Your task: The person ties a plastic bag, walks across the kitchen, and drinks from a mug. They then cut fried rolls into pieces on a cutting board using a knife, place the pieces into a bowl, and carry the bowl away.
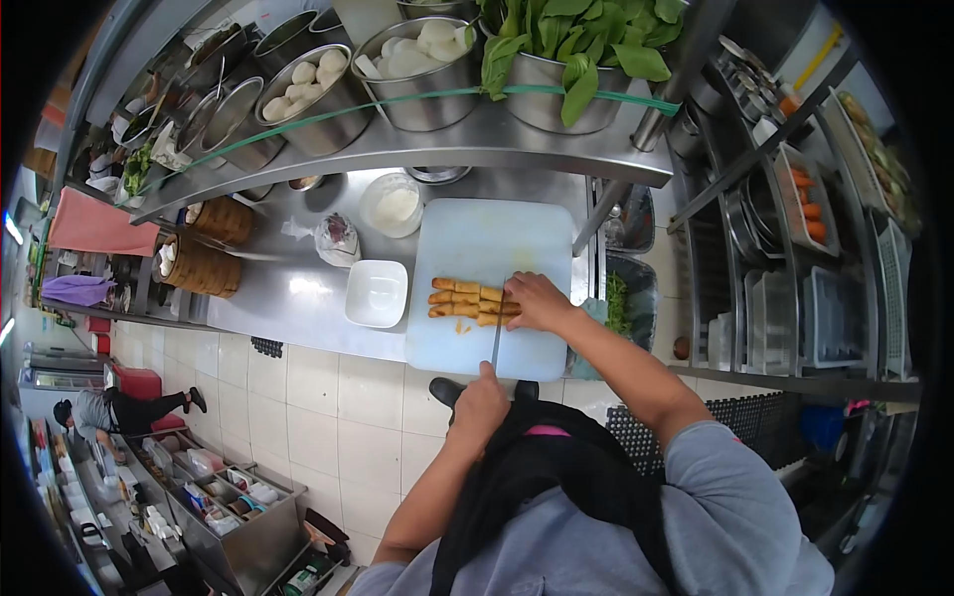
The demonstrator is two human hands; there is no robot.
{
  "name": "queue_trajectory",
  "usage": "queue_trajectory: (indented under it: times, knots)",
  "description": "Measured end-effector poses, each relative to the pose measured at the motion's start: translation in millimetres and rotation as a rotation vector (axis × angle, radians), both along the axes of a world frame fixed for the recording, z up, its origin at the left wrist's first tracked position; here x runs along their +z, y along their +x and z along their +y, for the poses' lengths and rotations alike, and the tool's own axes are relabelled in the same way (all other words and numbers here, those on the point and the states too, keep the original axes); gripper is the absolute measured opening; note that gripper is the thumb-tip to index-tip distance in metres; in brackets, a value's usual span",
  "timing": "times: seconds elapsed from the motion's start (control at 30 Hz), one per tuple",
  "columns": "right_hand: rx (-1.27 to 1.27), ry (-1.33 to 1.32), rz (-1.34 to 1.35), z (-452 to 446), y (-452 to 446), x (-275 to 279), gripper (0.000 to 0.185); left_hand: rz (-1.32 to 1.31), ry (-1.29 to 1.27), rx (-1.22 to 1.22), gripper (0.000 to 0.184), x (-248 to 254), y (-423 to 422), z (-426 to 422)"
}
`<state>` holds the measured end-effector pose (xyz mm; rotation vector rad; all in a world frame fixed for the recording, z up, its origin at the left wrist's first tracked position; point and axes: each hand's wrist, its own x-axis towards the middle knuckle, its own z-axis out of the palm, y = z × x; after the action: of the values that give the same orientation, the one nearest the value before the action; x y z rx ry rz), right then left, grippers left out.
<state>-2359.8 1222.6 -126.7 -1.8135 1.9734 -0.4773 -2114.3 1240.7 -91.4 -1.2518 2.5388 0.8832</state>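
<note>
Several golden-brown fried rolls lie side by side on a white cutting board. A knife crosses them near their right end, its handle in my closed left hand at the board's front edge. Bent fingers of my right hand press on the right end of the rolls, just right of the blade. Small brown crumbs lie in front of the rolls. Beside the board on the left is a white square bowl with nothing visible in it.
A bowl of white powder and a plastic bag stand behind the square bowl. Bamboo steamers are at the left. Metal pots and leafy greens fill the shelf above. Racks stand right; another person is far left.
</note>
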Motion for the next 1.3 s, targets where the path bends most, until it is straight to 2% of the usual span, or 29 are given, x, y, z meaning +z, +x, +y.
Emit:
queue_trajectory:
  times: [0.2, 0.3, 0.4, 0.57, 0.7, 0.8, 0.9, 0.97, 1.03, 1.1, 1.17, 1.23, 1.3]
  knots:
    - [0.054, 0.000, -0.017, -6, -10, -5, 0.068, 0.040, -0.035, 0.012, 0.026, -13, -27, -13]
    - [0.030, 0.048, -0.016, -6, -8, -9, 0.069, 0.036, -0.033, 0.041, 0.027, -37, -40, -16]
    - [0.004, -0.010, -0.008, -8, -14, -12, 0.067, 0.041, -0.033, 0.046, 0.029, -41, -53, -30]
    - [-0.066, 0.084, -0.099, -8, -13, -4, 0.062, -0.020, -0.028, 0.028, 0.026, -26, -52, -29]
    - [-0.092, -0.006, -0.170, 6, -6, -14, 0.062, -0.056, -0.016, -0.005, 0.027, -32, -48, -27]
    - [-0.106, 0.047, -0.146, 4, -3, 1, 0.067, -0.014, -0.028, 0.021, 0.028, -48, -52, -36]
    - [-0.173, -0.083, -0.078, 20, -9, 14, 0.072, -0.056, -0.046, -0.017, 0.029, -39, -50, -48]
    - [-0.445, -0.182, -0.155, 52, -6, 42, 0.067, -0.025, -0.095, -0.036, 0.031, -16, -41, -63]
    - [-0.645, -0.279, -0.213, 95, -9, 35, 0.052, -0.021, -0.183, -0.054, 0.036, 11, -27, -82]
    - [-0.692, -0.320, -0.078, 137, -7, 9, 0.043, 0.016, -0.281, -0.100, 0.039, 23, -32, -120]
    - [-0.672, -0.303, 0.047, 166, 10, -12, 0.039, 0.111, -0.358, -0.165, 0.039, 11, -42, -161]
    - [-0.672, -0.303, 0.053, 175, 22, -50, 0.036, 0.149, -0.381, -0.195, 0.040, 0, -58, -193]
    - [-0.670, -0.298, 0.061, 178, 19, -60, 0.033, 0.154, -0.366, -0.316, 0.047, -3, -76, -216]
